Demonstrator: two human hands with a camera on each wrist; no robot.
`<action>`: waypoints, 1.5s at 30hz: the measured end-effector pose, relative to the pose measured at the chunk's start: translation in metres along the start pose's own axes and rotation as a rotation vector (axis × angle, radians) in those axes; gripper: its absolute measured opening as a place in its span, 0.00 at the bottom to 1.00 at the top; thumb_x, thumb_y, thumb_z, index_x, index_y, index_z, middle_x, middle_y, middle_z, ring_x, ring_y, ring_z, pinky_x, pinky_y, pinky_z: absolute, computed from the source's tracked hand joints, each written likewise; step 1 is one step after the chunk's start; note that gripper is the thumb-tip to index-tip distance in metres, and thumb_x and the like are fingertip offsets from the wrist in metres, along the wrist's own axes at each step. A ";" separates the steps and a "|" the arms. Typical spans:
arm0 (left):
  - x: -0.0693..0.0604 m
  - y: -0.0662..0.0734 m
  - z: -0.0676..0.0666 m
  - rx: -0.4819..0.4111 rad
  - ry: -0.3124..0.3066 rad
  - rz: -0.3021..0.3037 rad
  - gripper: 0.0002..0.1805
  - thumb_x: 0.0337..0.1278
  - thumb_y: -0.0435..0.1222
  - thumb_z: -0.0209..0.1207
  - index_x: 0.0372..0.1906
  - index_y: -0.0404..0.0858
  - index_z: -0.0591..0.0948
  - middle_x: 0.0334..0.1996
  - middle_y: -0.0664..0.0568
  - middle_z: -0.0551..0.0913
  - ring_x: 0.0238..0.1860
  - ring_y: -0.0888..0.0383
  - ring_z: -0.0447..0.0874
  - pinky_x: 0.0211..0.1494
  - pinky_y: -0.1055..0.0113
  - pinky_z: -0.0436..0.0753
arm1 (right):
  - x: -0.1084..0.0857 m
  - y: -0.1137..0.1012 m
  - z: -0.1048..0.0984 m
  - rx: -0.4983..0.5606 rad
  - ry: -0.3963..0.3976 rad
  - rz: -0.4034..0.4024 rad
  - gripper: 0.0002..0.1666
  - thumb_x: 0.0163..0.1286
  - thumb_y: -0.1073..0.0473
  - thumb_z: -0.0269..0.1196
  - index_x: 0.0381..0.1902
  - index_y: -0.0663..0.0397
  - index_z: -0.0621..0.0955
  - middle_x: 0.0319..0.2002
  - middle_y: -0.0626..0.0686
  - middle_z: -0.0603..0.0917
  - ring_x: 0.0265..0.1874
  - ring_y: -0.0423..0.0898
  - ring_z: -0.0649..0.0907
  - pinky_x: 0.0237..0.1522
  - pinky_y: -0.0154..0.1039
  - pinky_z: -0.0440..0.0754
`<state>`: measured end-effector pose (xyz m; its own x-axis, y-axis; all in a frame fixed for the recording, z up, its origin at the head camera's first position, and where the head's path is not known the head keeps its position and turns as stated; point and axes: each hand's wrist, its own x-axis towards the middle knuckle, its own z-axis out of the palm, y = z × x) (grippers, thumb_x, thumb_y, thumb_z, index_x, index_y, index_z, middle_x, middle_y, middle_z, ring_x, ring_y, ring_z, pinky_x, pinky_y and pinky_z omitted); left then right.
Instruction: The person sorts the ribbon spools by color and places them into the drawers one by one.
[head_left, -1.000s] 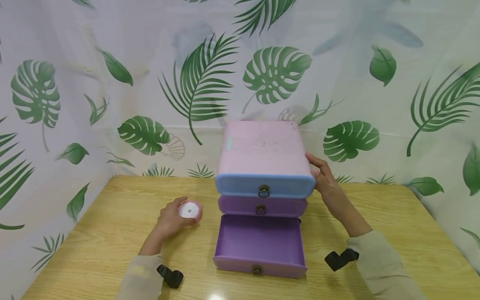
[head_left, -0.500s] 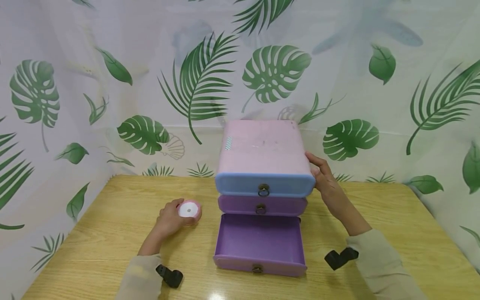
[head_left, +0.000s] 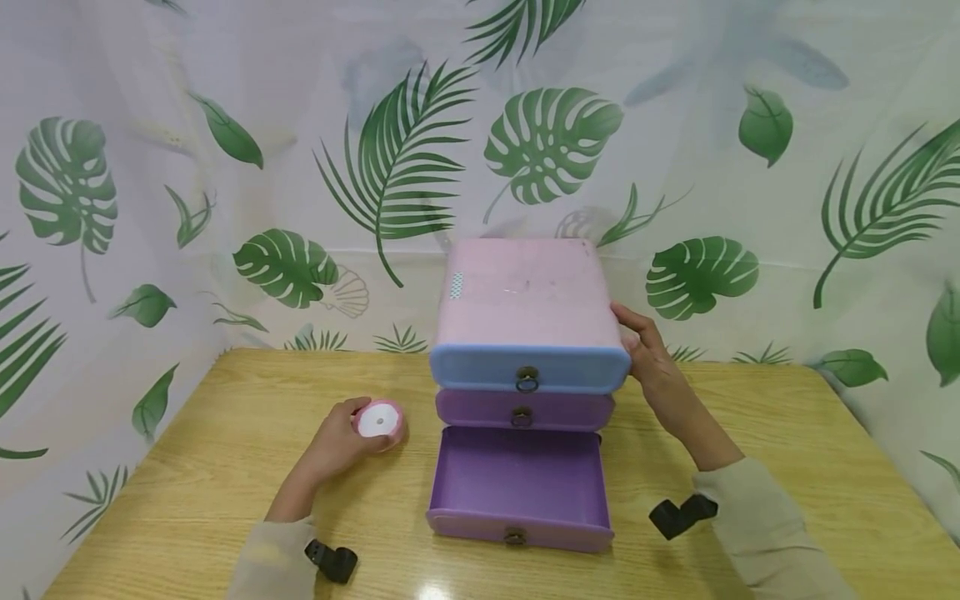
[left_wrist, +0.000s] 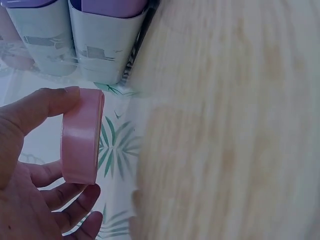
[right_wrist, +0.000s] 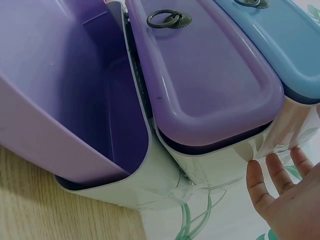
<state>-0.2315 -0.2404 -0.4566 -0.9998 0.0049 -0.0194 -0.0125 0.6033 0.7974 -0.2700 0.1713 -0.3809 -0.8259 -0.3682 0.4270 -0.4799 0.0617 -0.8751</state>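
Observation:
A roll of pink ribbon [head_left: 379, 419] with a white centre is at the left of the drawer unit. My left hand [head_left: 336, 442] grips its rim between thumb and fingers, and in the left wrist view the ribbon's glossy pink band [left_wrist: 81, 135] faces the camera. The pink-topped drawer unit [head_left: 528, 292] has a blue top drawer [head_left: 480, 369] and a purple middle drawer [head_left: 480, 411], both pushed in. Its purple bottom drawer [head_left: 521, 479] is pulled out, with nothing visible inside. My right hand [head_left: 660, 375] rests against the unit's right side, fingers [right_wrist: 257, 182] extended.
The unit stands on a wood-grain table [head_left: 187, 483]. Behind it hangs a white cloth [head_left: 300, 150] printed with green leaves. Each drawer front carries a small metal ring pull [head_left: 527, 381].
My left wrist has shifted slightly left and toward me, while the ribbon roll stays at nearly the same spot. My right hand and the drawers have not visibly moved.

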 end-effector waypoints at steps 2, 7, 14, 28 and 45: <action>-0.003 0.002 -0.001 0.000 0.002 0.013 0.41 0.47 0.36 0.70 0.63 0.18 0.66 0.59 0.26 0.72 0.59 0.37 0.73 0.62 0.45 0.73 | 0.000 0.000 0.000 0.002 0.002 0.001 0.26 0.80 0.53 0.36 0.74 0.40 0.56 0.67 0.38 0.59 0.50 0.31 0.76 0.47 0.26 0.73; -0.011 0.007 -0.003 0.005 0.008 0.043 0.40 0.45 0.35 0.71 0.62 0.19 0.67 0.59 0.28 0.73 0.59 0.39 0.74 0.61 0.46 0.75 | 0.000 0.001 0.001 0.009 0.005 0.000 0.26 0.80 0.53 0.36 0.74 0.40 0.56 0.67 0.39 0.58 0.50 0.31 0.76 0.47 0.26 0.74; -0.026 0.027 -0.008 0.008 0.002 0.082 0.40 0.41 0.36 0.73 0.62 0.25 0.70 0.58 0.34 0.75 0.51 0.45 0.75 0.48 0.60 0.77 | 0.000 0.003 0.001 0.013 0.010 -0.002 0.26 0.80 0.53 0.36 0.74 0.41 0.57 0.67 0.39 0.58 0.50 0.31 0.76 0.46 0.26 0.74; -0.051 0.066 -0.004 0.004 -0.037 0.217 0.39 0.37 0.40 0.76 0.60 0.33 0.75 0.52 0.43 0.79 0.52 0.49 0.72 0.51 0.58 0.73 | 0.001 0.003 0.001 0.013 0.011 -0.002 0.26 0.80 0.52 0.36 0.74 0.42 0.56 0.68 0.38 0.58 0.51 0.31 0.76 0.47 0.26 0.74; -0.055 0.082 0.027 0.017 -0.149 0.278 0.40 0.36 0.41 0.76 0.60 0.32 0.76 0.51 0.44 0.80 0.50 0.52 0.75 0.52 0.55 0.76 | 0.003 -0.003 -0.003 -0.055 0.011 0.029 0.26 0.80 0.54 0.37 0.73 0.44 0.57 0.64 0.41 0.59 0.52 0.33 0.74 0.46 0.25 0.75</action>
<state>-0.1768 -0.1691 -0.4065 -0.9514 0.2878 0.1092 0.2630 0.5754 0.7744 -0.2716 0.1727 -0.3766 -0.8426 -0.3557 0.4044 -0.4711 0.1230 -0.8735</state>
